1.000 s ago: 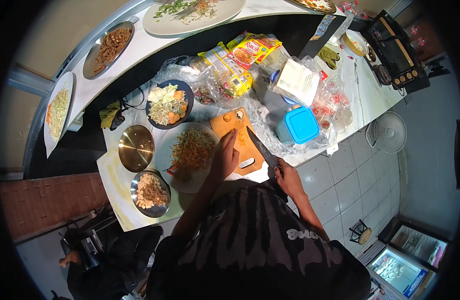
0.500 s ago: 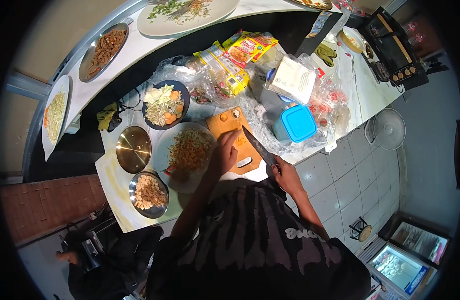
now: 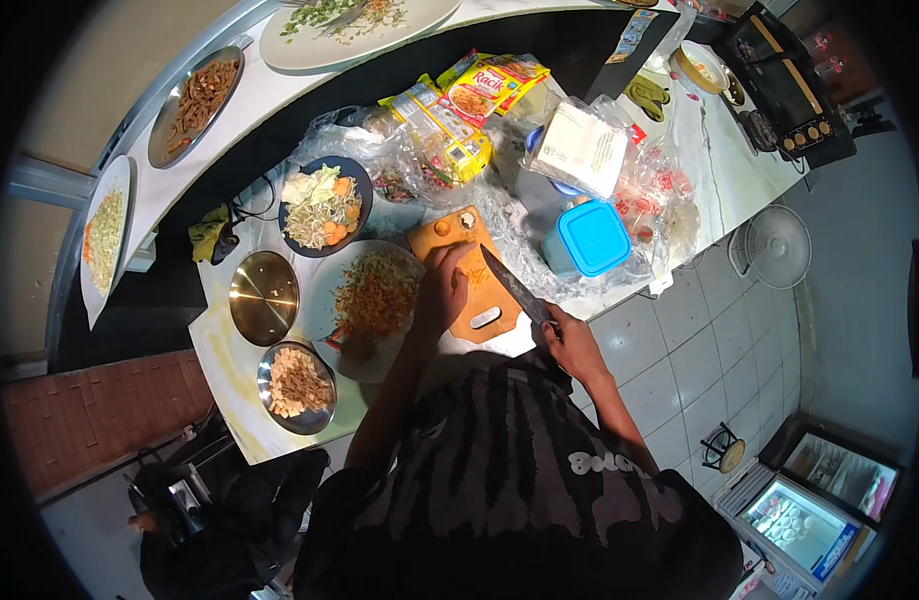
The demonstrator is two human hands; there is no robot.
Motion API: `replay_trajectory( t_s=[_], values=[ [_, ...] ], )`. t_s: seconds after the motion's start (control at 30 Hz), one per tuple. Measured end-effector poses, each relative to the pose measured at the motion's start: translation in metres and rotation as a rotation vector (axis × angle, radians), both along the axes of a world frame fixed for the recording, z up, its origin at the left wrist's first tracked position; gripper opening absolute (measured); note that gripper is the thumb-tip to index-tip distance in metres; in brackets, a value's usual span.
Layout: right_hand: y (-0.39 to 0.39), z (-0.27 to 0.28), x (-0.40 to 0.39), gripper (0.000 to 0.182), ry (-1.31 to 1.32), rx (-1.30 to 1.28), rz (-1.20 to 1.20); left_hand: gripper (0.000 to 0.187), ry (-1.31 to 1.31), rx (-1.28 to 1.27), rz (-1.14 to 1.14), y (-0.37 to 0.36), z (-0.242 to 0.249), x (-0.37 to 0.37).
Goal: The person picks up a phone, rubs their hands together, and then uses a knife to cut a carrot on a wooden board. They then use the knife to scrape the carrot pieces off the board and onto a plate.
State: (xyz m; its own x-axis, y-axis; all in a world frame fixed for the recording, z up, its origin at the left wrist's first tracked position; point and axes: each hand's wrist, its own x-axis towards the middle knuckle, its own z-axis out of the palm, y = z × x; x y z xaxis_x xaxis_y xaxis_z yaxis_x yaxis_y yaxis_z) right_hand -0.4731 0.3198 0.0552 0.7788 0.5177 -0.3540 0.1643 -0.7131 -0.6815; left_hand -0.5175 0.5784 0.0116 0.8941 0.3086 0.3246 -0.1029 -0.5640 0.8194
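Note:
In my right hand (image 3: 572,345) is the handle of a dark-bladed kitchen knife (image 3: 518,287). Its blade slants up and left across the right side of a wooden cutting board (image 3: 483,298). My left hand (image 3: 442,292) is over the board's left edge, fingers apart and loosely bent, with nothing visible in it. Small orange chopped bits (image 3: 477,275) lie on the board beside those fingers. Close to the left of that hand, a large white plate (image 3: 325,280) bears chopped orange and pale vegetables (image 3: 375,290).
Left of the plate are an empty metal pan (image 3: 265,297), a bowl of pale brown pieces (image 3: 298,383) and a dark vegetable bowl (image 3: 325,208). Yellow seasoning packets (image 3: 470,95), plastic bags and a blue-lidded container (image 3: 594,240) crowd the counter beyond. A toaster oven (image 3: 780,85) stands far right.
My left hand has shifted slightly up and left over the board, its fingers more bent. The knife stays in my right hand, nearly in place. The whole view has moved slightly.

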Motion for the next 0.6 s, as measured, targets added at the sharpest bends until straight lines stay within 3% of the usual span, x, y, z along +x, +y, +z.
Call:
replay_trajectory(
  t_s=[0.23,0.3,0.43,0.53,0.6],
  values=[
    [-0.003,0.000,0.002,0.043,0.013,0.000,0.015,0.051,0.041,-0.111,-0.134,-0.010,-0.002,0.003],
    [-0.002,0.005,0.003,0.043,0.045,0.002,0.001,0.052,-0.029,0.012,-0.053,-0.007,-0.004,0.005],
    [-0.006,0.000,-0.001,0.044,0.017,0.024,0.001,0.052,-0.040,-0.013,-0.015,-0.002,0.000,0.016],
    [-0.007,0.002,-0.001,0.044,0.026,-0.001,0.003,0.051,0.033,-0.015,-0.125,-0.006,0.005,0.014],
    [-0.009,0.000,-0.002,0.044,0.013,0.008,0.006,0.051,0.070,-0.191,-0.239,-0.010,0.004,0.011]
  ],
)
